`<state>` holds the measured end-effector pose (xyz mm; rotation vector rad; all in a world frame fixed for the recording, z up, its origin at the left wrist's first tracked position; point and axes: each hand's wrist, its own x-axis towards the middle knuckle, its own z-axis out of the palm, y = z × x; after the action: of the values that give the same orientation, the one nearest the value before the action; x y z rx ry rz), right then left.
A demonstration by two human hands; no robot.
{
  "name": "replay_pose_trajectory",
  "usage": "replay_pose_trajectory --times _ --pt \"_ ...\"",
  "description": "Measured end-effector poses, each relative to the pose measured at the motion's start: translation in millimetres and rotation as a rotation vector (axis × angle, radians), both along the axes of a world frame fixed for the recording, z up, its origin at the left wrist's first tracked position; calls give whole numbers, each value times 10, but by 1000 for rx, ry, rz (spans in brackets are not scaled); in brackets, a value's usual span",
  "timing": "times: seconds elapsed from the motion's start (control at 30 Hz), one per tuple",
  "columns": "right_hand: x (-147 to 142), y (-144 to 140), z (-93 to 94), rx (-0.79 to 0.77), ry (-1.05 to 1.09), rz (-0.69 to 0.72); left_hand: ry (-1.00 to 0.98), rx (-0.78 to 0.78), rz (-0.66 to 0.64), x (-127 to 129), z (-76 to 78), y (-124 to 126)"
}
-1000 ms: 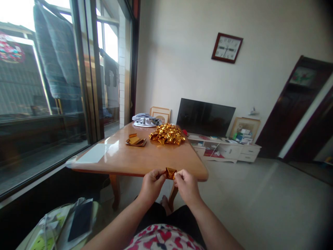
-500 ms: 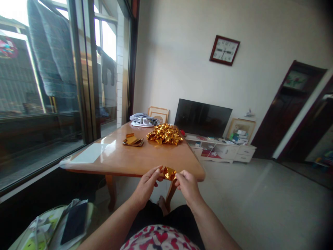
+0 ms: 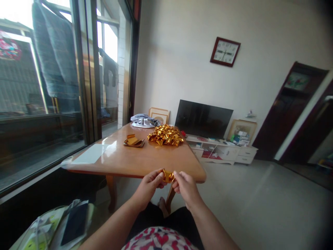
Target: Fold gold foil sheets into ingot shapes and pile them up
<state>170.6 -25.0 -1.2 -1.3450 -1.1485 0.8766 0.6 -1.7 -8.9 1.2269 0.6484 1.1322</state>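
A small piece of shiny gold foil paper (image 3: 168, 176), partly folded, is held up just before the table's near edge. My left hand (image 3: 151, 184) pinches its left end between thumb and fingers. At the other end, my right hand (image 3: 184, 184) is closed on the foil in the same way. Farther back on the wooden table (image 3: 145, 159) lies a heap of folded gold foil pieces (image 3: 166, 135). Left of the heap sits a small stack of flat gold foil sheets (image 3: 133, 140).
A pale sheet (image 3: 90, 154) lies at the table's left, and bundled cloth (image 3: 144, 120) at its far end. Beyond stand a television (image 3: 204, 119) and a low white cabinet (image 3: 226, 152). A phone (image 3: 75, 224) rests at lower left, below the window.
Both hands have shifted their hold on the foil, with the left thumb now farther over it. The foil looks more creased at its ends. The heap and stack stay put.
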Motion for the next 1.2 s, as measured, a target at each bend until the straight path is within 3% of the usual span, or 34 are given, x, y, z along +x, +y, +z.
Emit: replay_pose_trajectory --times 0.23,0.43,0.63,0.9,1.03,1.2 --pt "-9 -84 45 95 3 75 -273 -324 6 -64 -2 81" --pt "-63 -108 61 75 -15 160 -338 -433 7 -86 14 96" --pt "-109 -115 76 115 16 239 -315 -380 -24 -105 43 71" --pt "-143 -143 170 193 18 147 -252 -192 -56 -107 127 17" --pt "-174 -209 222 228 -4 169 -291 -213 -23 -106 113 39" --pt "-171 -157 159 234 -47 169 -298 -230 0 -109 88 43"
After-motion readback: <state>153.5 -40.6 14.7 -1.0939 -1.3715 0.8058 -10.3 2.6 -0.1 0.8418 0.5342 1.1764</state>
